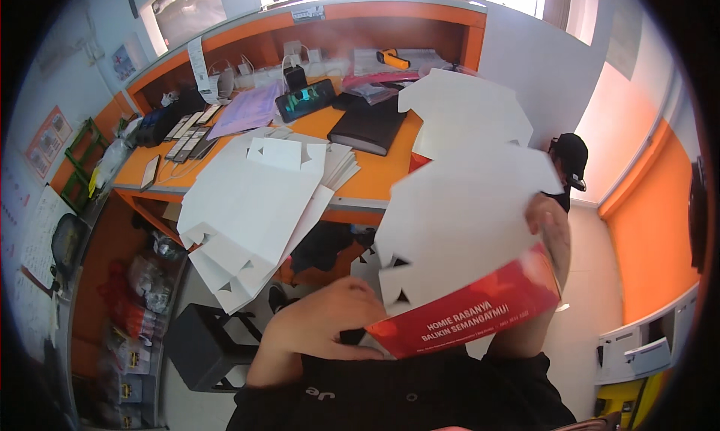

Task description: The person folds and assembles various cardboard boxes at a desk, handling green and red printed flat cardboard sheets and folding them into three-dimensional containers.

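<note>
A die-cut cardboard box blank (457, 214), white on its inner face, is held up in front of my body. Its near panel (465, 311) is folded up and shows a red printed outer side. My left hand (326, 322) is closed on the left end of that red panel, with the thumb below. At the right edge my right hand (551, 225) grips the blank, its fingers curled over the white face. Beyond it, another white blank (472, 109) lies at the table's right end, partly covered. A stack of flat white blanks (259, 191) overhangs the table's front edge on the left.
On the orange table (364, 180) are a black box (369, 124), a propped phone (306, 100), several phones at the left and a yellow-black tool (393, 58) at the back. A black stool (210, 348) stands lower left. Someone in a black cap (571, 157) is at the right.
</note>
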Available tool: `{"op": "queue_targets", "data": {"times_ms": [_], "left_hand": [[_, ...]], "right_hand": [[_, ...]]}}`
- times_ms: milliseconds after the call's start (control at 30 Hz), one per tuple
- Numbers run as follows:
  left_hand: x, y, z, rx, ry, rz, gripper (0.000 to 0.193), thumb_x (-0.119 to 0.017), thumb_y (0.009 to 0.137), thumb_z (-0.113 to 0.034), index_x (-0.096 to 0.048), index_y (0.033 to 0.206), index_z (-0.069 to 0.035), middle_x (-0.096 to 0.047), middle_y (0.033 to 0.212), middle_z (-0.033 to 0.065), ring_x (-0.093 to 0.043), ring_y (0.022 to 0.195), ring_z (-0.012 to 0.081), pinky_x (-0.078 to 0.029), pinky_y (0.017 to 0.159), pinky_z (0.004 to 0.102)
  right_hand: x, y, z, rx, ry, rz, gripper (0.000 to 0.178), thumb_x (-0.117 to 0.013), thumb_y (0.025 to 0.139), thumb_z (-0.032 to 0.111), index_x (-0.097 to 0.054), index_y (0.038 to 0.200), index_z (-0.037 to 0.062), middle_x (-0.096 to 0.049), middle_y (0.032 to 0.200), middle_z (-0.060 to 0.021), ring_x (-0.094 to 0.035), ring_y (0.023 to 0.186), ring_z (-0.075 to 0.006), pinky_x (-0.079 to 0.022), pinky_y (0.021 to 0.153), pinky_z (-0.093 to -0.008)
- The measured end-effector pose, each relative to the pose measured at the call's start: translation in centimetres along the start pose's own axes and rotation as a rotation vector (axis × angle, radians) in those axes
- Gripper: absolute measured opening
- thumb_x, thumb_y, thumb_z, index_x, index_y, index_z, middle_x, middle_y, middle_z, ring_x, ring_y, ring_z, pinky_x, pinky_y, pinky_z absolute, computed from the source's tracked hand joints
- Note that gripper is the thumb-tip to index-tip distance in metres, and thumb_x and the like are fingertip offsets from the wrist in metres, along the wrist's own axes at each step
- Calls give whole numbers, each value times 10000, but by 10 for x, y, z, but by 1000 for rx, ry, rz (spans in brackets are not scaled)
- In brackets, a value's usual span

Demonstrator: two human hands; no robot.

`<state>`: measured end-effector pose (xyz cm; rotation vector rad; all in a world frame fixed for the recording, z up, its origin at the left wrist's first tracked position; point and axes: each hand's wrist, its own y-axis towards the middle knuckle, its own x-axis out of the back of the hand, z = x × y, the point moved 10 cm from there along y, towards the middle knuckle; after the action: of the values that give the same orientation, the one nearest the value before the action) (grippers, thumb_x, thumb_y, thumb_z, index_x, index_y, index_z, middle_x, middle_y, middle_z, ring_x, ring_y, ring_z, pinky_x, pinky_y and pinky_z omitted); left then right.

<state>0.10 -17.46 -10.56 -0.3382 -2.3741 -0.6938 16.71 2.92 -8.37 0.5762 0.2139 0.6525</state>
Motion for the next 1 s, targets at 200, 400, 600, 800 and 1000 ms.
{"op": "queue_targets", "data": {"times_ms": [200,400,600,800,1000], "left_hand": [[10,-53,6,55,-346,-197,358,-776,749,-83,-628,1057,24,-671,1051,142,-662,943,260,-514,817,372],[44,-112,37,147,-822,-1039,600,-755,760,-5,-474,1287,58,-634,1134,154,-651,1010,231,-541,814,329],[40,-85,26,217,-802,-1072,815,-736,737,42,-287,1414,-33,-586,1178,150,-657,933,189,-556,719,303],[45,-69,9,262,-995,-1024,962,-758,678,15,-202,1453,-109,-381,1400,176,-641,988,228,-560,698,300],[42,-62,11,121,-1120,-1010,1087,-834,555,-180,-234,1447,-24,-380,1395,270,-538,1189,346,-533,863,437]], "right_hand": [[-69,4,-57,-221,461,40,464,-521,933,362,-460,1246,25,-503,1169,-84,-520,1060,-170,-420,917,-294],[-169,-31,-17,391,-235,433,811,-735,754,468,-390,1406,132,-239,1498,-193,-179,1407,-396,-177,1118,-533],[-191,-34,2,346,-311,448,967,-842,615,457,-386,1419,173,-175,1522,-216,-88,1409,-489,-141,1101,-633],[-190,-29,12,363,-271,476,1025,-873,563,458,-384,1420,180,-180,1520,-219,-123,1403,-498,-198,1080,-649],[-184,-29,2,400,-262,400,1009,-871,566,462,-398,1408,169,-193,1514,-227,-134,1405,-493,-191,1074,-663]]}}
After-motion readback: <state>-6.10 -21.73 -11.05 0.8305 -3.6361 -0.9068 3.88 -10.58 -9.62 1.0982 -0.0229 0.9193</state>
